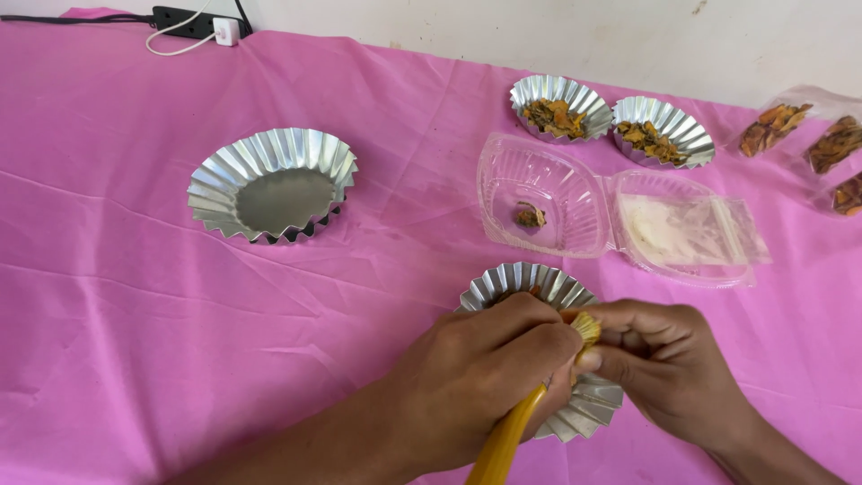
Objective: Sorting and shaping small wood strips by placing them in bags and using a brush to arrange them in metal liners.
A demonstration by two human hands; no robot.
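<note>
Over the foil cup (539, 287) at the desk's 5 o'clock, the left hand (485, 377) is closed round a yellow brush (512, 431) and the right hand (664, 359) pinches its bristles (588, 328); best to work bristles gently, keeping both above the cup

left hand (489, 364): forearm enters from bottom centre, fingers curled in a closed pinch | right hand (660, 359): wrist from bottom right, fingers bent inward | hands: fingertips touching, knuckles up
</note>
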